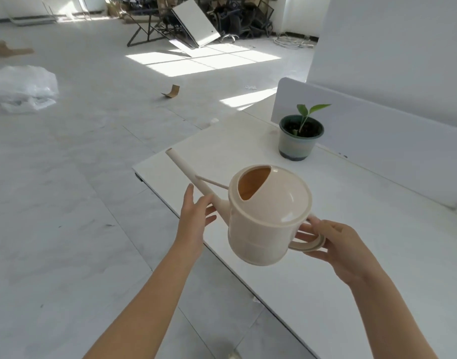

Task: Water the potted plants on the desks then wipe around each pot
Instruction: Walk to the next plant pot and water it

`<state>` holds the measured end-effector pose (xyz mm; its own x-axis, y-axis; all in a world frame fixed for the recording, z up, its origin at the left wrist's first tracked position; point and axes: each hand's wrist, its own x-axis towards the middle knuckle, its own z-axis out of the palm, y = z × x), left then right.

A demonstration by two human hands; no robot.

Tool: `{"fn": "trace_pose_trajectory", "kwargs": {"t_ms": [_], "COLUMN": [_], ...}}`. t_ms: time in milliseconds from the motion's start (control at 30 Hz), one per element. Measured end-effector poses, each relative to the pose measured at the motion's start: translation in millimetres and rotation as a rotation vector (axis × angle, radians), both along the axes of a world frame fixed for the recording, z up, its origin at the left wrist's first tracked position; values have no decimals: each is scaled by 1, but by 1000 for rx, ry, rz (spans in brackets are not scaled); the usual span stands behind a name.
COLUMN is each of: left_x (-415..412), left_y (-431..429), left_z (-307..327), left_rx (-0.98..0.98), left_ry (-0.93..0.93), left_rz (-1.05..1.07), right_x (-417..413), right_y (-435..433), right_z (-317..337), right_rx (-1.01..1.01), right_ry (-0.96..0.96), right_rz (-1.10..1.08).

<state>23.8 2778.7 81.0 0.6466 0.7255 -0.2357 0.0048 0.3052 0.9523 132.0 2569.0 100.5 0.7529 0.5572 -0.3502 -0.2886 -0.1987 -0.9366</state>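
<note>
A cream plastic watering can (263, 224) hangs in the air above the near edge of the white desk (351, 216), its long spout pointing up and to the left. My right hand (333, 242) grips the can's loop handle. My left hand (196, 216) touches the base of the spout from below, fingers spread. Farther back on the desk stands a potted plant (301, 136): a grey-green pot with dark soil and a small green seedling. No cloth is in view.
A white partition panel (377, 130) runs along the desk's far side behind the pot. The tiled floor (79, 203) lies to the left, with a crumpled plastic sheet (22, 86), a cardboard scrap (171, 90) and stacked furniture (196, 19) at the back.
</note>
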Motion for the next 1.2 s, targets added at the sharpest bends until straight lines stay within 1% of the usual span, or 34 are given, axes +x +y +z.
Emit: {"fn": "trace_pose_trajectory", "kwargs": {"t_ms": [133, 367, 533, 667, 800, 867, 1033, 1200], "left_x": [46, 136, 200, 245, 278, 290, 309, 332], "left_y": [27, 80, 123, 147, 153, 151, 144, 139], "left_z": [-11, -25, -17, -13, -21, -25, -34, -35], "left_rx": [-42, -24, -11, -11, -69, -110, -234, -215], "left_ry": [6, 34, 45, 37, 33, 25, 20, 29], "left_rz": [-71, -368, -667, -859, -999, -1045, -1101, -1125], "right_x": [27, 52, 55, 51, 50, 53, 64, 79], "right_y": [13, 51, 95, 140, 182, 200, 218, 222], "right_z": [-9, -9, 6, 19, 13, 14, 20, 33], "right_rx": [11, -73, -115, -101, -161, -215, -326, -396], "right_ry": [19, -35, -37, -9, -29, -77, -155, -209], "right_rz": [-79, -332, -593, -830, -1088, -1129, -1110, -1093]}}
